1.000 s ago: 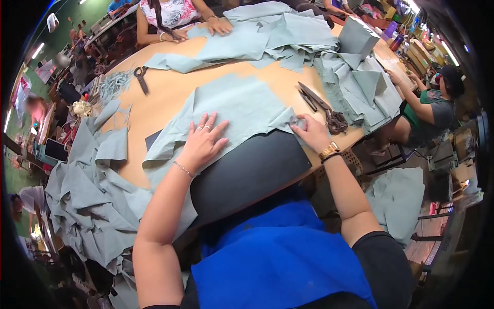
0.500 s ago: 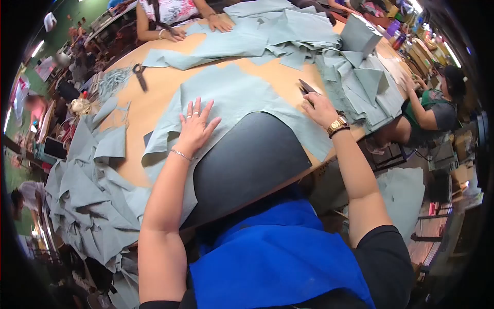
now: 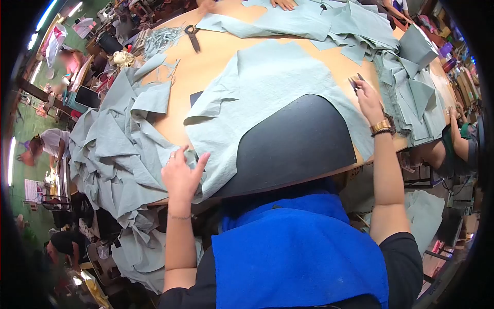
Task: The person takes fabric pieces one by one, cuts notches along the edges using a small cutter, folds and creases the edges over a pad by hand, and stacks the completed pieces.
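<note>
A light grey-green fabric piece [image 3: 272, 77] with a curved cut edge lies across a dark flat sheet [image 3: 298, 139] at the near side of the table. My left hand [image 3: 181, 172] is open, its thumb and fingers apart, beside the fabric's lower left corner and in front of the fabric heap; I cannot tell whether it touches either. In my right hand [image 3: 369, 103] is a pair of dark scissors [image 3: 358, 82], held past the fabric's right edge with the blades pointing away from me. My fingers hide the scissors' handles.
A crumpled fabric heap [image 3: 116, 147] hangs over the table's left edge. Stacked fabric [image 3: 411, 103] lies at the right. Another pair of scissors [image 3: 192, 38] rests near thin fabric scraps [image 3: 163, 41]. Across the table, a co-worker's hand [image 3: 284, 4] touches more fabric [image 3: 293, 23].
My left hand has left the middle of the fabric piece and come back toward its lower left corner. The right hand still holds the scissors. The whole view has shifted.
</note>
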A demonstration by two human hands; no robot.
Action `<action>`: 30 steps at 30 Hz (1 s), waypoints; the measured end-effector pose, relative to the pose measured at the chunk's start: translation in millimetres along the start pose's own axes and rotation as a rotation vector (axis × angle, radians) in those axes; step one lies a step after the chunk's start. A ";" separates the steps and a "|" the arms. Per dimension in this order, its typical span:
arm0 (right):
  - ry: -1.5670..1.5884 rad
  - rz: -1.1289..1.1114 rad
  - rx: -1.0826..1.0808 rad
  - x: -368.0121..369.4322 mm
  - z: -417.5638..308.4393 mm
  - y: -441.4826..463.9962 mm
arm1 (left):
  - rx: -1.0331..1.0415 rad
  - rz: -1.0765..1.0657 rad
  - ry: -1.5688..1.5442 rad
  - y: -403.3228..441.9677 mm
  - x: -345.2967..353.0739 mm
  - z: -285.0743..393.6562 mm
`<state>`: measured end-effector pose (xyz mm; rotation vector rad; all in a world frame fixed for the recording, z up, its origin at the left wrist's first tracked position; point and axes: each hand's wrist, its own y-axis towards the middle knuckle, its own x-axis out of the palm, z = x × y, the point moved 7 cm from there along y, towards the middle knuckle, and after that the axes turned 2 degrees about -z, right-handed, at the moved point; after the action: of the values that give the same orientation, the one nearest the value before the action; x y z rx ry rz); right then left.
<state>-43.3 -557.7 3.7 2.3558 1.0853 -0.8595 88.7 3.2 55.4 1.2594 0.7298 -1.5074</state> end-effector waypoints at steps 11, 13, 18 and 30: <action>0.640 -0.886 0.004 185.4 -210.2 -173.7 | -0.044 -0.074 -0.711 30.5 24.2 -0.8; 0.756 -0.918 -0.004 206.5 -221.2 -180.3 | 0.003 -0.038 -1.251 29.5 27.1 18.7; 0.820 -0.925 -0.047 197.3 -230.1 -180.6 | -0.286 -0.504 -1.284 12.4 63.5 55.7; 0.818 -1.057 0.312 167.6 -192.8 -181.6 | -0.275 -0.494 -1.526 -4.0 88.7 51.4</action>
<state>-30.3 -244.7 11.6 2.3155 2.8348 -0.2835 70.7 -68.9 -15.3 -0.4773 0.1420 -2.0928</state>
